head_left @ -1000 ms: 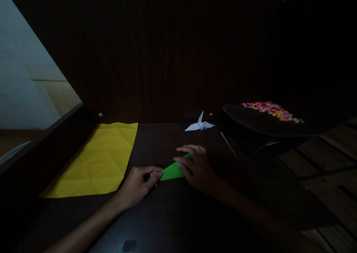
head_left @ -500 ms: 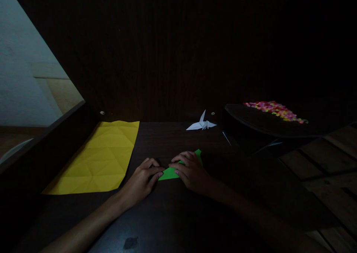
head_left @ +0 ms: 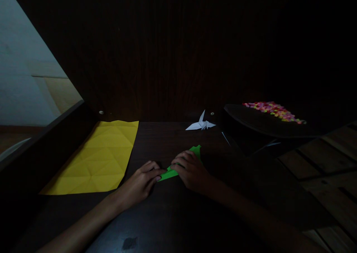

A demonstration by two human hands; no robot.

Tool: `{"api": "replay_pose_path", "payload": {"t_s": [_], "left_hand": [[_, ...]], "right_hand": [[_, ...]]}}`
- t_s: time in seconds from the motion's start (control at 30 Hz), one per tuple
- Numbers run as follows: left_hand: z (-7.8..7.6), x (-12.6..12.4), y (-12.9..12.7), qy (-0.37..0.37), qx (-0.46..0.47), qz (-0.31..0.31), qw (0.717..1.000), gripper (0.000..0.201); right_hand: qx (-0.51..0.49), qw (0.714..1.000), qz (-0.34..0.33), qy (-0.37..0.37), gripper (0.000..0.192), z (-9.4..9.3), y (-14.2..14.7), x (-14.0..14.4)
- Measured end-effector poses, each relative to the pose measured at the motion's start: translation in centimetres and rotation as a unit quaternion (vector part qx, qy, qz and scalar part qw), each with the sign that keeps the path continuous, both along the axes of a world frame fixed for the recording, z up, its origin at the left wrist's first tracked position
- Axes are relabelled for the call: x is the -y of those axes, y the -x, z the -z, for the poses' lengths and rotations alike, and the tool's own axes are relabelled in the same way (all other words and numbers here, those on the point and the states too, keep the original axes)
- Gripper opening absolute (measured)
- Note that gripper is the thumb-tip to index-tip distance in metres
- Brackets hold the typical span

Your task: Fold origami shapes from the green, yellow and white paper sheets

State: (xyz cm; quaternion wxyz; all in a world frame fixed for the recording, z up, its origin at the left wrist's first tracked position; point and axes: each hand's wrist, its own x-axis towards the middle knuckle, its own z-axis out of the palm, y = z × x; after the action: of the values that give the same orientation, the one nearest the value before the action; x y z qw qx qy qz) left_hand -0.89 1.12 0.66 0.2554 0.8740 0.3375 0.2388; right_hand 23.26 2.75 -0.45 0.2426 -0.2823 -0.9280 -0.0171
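Observation:
A folded piece of green origami paper lies slantwise on the dark tabletop, its far end rising toward the upper right. My left hand pinches its near left tip between thumb and forefinger. Over the paper's middle, my right hand presses with curled fingers, hiding much of it; the right thumb is out of sight. Behind the hands sits a white folded paper crane. To the left a large yellow creased sheet is spread flat.
A thin white sliver lies right of the crane. Further right, a dark curved shelf carries a garland of pink, red and yellow pieces. A dark wooden panel stands behind the table, and a raised side board borders the left.
The green paper has tilted a little more, its far end rising and its exposed part narrowing. The left fingers have closed in on its tip. The right hand has shifted slightly.

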Motion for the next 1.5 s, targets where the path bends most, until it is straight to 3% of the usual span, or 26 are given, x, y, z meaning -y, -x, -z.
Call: {"api": "replay_pose_path", "payload": {"t_s": [0.4,1.03,1.3,1.5], "left_hand": [[-0.4,0.5,-0.1,0.016,-0.018,0.019,1.0,0.036],[-0.9,0.8,-0.2,-0.031,-0.06,0.025,0.997,0.021],[-1.2,1.1,-0.2,-0.043,-0.076,0.04,0.995,0.02],[-0.6,1.2,-0.3,-0.068,-0.066,0.051,0.994,0.021]], "right_hand": [[0.101,0.994,-0.021,-0.02,0.008,-0.2,-0.5,-0.4],[0.075,0.997,-0.02,-0.025,0.021,0.1,-0.7,-0.2],[0.033,0.998,0.001,-0.054,0.029,1.5,-0.6,-1.0],[0.04,0.999,0.026,-0.011,0.033,1.2,-0.5,-0.8]]}}
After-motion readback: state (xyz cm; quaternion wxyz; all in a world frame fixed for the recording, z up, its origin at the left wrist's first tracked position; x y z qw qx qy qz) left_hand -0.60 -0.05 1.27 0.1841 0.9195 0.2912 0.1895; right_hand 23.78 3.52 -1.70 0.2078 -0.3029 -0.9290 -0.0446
